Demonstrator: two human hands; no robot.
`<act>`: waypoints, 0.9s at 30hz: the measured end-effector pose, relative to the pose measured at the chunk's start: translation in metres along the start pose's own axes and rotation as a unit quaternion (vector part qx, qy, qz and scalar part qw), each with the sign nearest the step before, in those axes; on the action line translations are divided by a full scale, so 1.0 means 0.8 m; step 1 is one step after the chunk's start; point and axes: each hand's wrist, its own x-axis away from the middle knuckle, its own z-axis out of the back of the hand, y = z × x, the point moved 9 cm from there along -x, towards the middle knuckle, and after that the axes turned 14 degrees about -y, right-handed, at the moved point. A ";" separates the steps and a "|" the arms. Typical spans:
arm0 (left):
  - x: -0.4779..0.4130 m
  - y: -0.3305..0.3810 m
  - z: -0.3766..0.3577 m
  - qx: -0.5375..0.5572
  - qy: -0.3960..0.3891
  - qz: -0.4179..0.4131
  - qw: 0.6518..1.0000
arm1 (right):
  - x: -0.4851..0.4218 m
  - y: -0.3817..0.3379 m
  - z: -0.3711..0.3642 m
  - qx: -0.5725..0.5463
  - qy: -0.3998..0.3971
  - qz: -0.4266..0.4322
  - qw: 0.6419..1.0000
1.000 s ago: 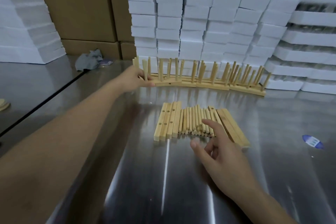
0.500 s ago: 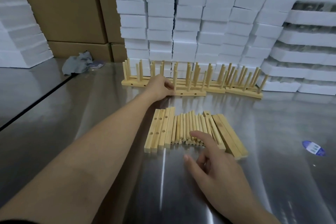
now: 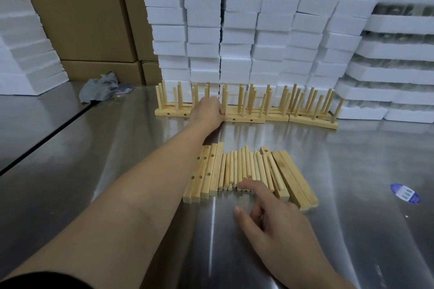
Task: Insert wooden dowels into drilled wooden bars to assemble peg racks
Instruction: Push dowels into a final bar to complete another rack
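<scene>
- Left hand grips front peg rack by the foam stacks; right hand, fingers loose, index touches loose dowels lying between drilled bars.
- We can't read blue sticker or print on closed cartons.

White foam blocks stacked behind — cardboard boxes, grey rag, blue sticker on steel table

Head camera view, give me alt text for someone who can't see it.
A person's left hand grips an assembled peg rack at the back of a steel table, while the open right hand touches loose dowels lying between drilled bars.
</scene>
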 end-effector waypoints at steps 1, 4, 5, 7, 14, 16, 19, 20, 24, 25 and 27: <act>-0.001 0.001 0.001 -0.008 -0.001 0.002 1.000 | 0.000 0.001 0.000 -0.003 -0.001 -0.001 1.000; -0.002 0.001 0.000 -0.019 -0.014 -0.001 1.000 | 0.001 0.000 0.000 -0.004 -0.001 -0.006 1.000; -0.001 -0.002 0.002 -0.014 -0.016 -0.003 1.000 | 0.001 -0.001 0.001 -0.004 -0.002 -0.006 1.000; 0.009 -0.015 0.009 0.018 -0.001 -0.007 1.000 | 0.003 -0.004 0.006 -0.014 0.001 0.000 1.000; 0.089 -0.165 0.073 0.037 0.184 0.110 0.976 | 0.024 0.087 0.123 -0.233 0.261 -0.069 0.934; 0.091 -0.206 0.070 0.045 0.154 0.215 0.963 | 0.017 0.139 0.154 -0.228 0.274 -0.130 0.925; 0.077 -0.215 0.055 0.016 0.079 0.275 0.958 | -0.021 0.207 0.188 -0.118 0.218 -0.216 0.944; 0.072 -0.212 0.052 0.003 0.068 0.276 0.959 | -0.036 0.227 0.197 -0.082 0.197 -0.239 0.947; 0.063 -0.218 0.050 0.006 0.080 0.269 0.960 | -0.091 0.298 0.216 0.049 0.119 -0.299 0.946; 0.061 -0.220 0.051 0.008 0.083 0.269 0.960 | -0.101 0.314 0.218 0.059 0.110 -0.312 0.942; 0.060 -0.221 0.051 0.003 0.086 0.273 0.958 | -0.116 0.336 0.221 0.065 0.102 -0.328 0.937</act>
